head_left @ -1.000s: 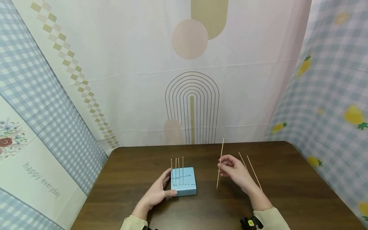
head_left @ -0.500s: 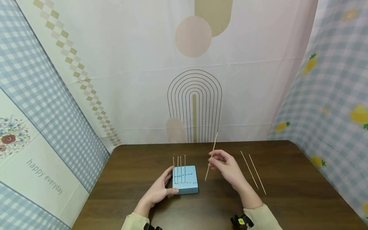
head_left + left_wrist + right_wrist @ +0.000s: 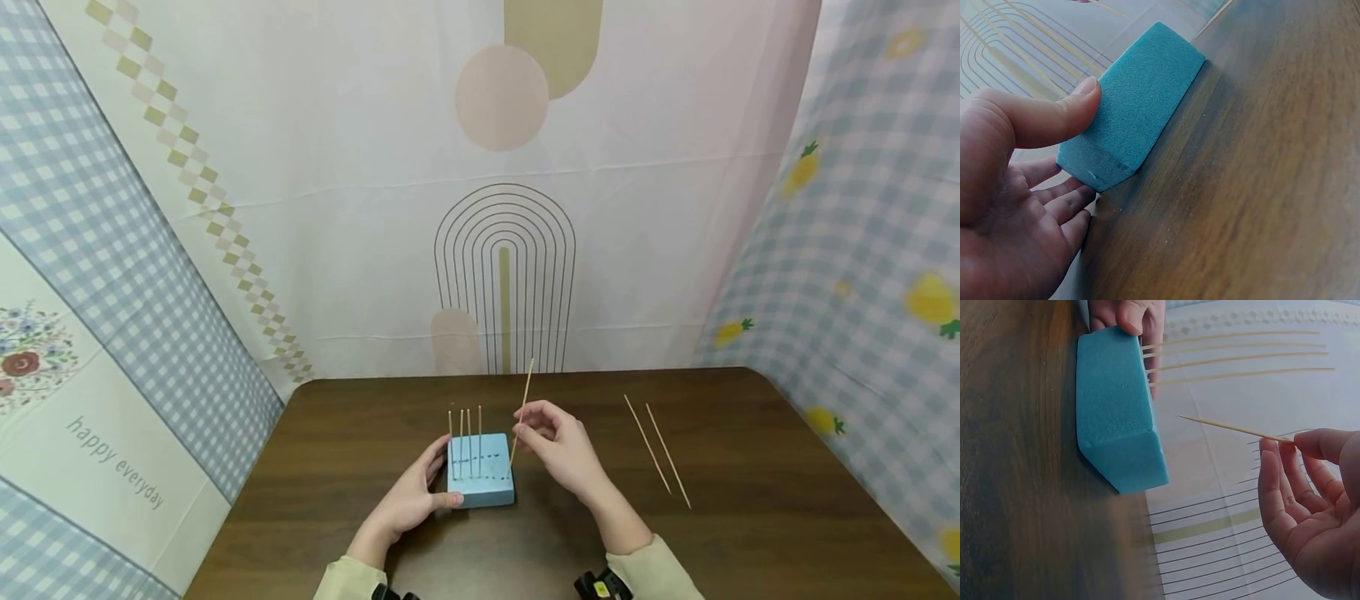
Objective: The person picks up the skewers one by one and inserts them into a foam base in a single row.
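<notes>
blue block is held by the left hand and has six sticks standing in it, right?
Not six: the head view shows four sticks standing in the blue block. The left hand does hold it.

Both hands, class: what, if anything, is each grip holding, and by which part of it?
Right grip: a thin stick, pinched partway along, between its two ends. Left grip: the blue block, held at its left side.

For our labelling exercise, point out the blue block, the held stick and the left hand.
Blue block (image 3: pixel 1139 99), left wrist view: middle of its long side face.
Held stick (image 3: pixel 1235 429), right wrist view: middle of its visible shaft.
Left hand (image 3: pixel 410 500), head view: back of the hand.
</notes>
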The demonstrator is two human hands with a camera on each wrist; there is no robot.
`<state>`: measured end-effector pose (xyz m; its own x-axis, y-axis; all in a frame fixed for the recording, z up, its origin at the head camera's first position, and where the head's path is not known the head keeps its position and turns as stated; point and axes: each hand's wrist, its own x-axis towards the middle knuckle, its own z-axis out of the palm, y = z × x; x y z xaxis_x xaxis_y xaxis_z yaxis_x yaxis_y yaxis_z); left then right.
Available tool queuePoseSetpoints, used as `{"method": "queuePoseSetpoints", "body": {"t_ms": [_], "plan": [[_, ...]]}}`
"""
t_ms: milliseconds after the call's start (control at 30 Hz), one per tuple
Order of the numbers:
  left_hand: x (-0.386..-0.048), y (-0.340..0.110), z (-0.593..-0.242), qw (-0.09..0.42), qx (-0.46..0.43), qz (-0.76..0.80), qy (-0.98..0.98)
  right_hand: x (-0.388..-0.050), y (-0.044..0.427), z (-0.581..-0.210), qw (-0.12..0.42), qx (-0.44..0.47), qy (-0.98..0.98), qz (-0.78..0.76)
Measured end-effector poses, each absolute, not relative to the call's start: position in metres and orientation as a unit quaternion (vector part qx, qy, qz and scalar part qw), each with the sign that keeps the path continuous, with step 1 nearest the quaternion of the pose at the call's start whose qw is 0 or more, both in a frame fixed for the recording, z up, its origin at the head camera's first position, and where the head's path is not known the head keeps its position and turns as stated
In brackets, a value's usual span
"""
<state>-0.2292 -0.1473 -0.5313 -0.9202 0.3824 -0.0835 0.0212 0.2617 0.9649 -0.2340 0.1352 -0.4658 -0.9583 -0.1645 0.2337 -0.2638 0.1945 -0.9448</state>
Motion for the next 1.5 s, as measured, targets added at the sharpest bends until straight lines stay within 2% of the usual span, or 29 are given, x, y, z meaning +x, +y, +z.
{"method": "queuePoseSetpoints", "body": {"t_ms": [300, 633, 1067, 1500], "plan": [[-0.228, -0.147, -0.531, 0.15, 0.131, 0.596, 0.778, -0.233, 0.132, -0.47, 0.054, 0.125, -0.772, 0.621], [-0.23, -0.146, -0.531, 0.138, 0.125, 0.6, 0.778, -0.231, 0.118, -0.474, 0.079, 0.168, -0.765, 0.616], [-0.229, -0.145, -0.53, 0.141, 0.121, 0.598, 0.779, -0.228, 0.113, -0.477, 0.058, 0.197, -0.765, 0.61], [-0.228, -0.146, -0.529, 0.146, 0.119, 0.603, 0.775, -0.229, 0.112, -0.481, 0.06, 0.218, -0.768, 0.599]]}}
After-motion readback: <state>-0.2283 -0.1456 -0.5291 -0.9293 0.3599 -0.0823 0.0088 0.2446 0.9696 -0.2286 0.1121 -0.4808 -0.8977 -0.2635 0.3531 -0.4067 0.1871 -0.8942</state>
